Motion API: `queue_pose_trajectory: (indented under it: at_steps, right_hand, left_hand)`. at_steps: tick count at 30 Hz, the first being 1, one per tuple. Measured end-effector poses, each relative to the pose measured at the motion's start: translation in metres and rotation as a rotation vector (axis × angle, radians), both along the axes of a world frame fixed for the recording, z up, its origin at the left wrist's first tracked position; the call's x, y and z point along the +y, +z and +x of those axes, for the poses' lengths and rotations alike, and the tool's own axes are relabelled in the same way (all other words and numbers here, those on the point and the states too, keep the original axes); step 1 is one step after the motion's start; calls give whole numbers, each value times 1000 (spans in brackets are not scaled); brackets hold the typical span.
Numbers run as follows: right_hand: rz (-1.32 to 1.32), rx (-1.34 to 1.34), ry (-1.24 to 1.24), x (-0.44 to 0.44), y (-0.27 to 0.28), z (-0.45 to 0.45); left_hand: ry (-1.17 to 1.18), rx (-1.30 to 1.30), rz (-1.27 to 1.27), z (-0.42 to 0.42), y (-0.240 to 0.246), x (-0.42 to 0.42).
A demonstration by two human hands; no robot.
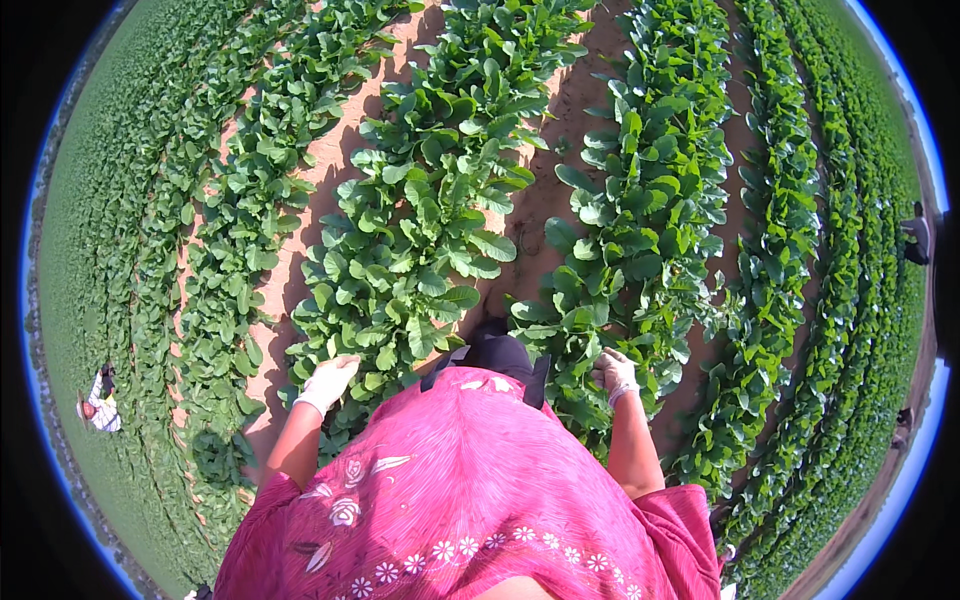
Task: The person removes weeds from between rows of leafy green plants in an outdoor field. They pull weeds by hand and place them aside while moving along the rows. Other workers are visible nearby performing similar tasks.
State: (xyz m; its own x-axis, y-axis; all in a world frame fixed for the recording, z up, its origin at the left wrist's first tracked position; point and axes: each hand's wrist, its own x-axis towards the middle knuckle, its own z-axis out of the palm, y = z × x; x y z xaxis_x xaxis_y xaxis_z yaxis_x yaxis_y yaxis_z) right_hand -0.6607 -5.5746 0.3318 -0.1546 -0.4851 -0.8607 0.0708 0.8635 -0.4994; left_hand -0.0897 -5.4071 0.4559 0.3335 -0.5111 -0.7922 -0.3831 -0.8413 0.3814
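My left hand (pixel 330 382), in a whitish glove, is over the edge of a leafy crop row (pixel 420 247) left of my body. Its fingers are bent together towards the leaves; whether a leaf is between them cannot be made out. On the other side, my right hand (pixel 616 373) wears a soiled pale glove and is curled beside the leaves of the row to the right (pixel 637 202). Its fingertips are partly turned away, so any stem in them is hidden. A dark-clad leg (pixel 499 352) shows between the two rows, below a pink flowered garment (pixel 487 457).
Bare soil furrows (pixel 319 195) separate the long green rows. One person in a hat and pale clothing (pixel 103 405) is in the field at far left. Another person (pixel 916 236) is at far right, near a dirt strip (pixel 862 517) along the field's edge.
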Motion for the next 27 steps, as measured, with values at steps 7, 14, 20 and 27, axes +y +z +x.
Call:
queue_pose_trajectory:
  at_steps: [7, 14, 20, 27]
  right_hand:
    - [87, 66, 24, 22, -2, -9]
    - [173, 98, -232, 66, -26, -46]
    - [389, 130, -337, 54, -47, -60]
    - [205, 116, -299, -106, -38, -54]
  left_hand:
    - [-327, -99, 202, 6, -20, 32]
    - [-867, -158, 263, 22, -20, -56]
    - [-595, -269, 55, 18, -5, -265]
    - [-495, -29, -69, -19, -6, -402]
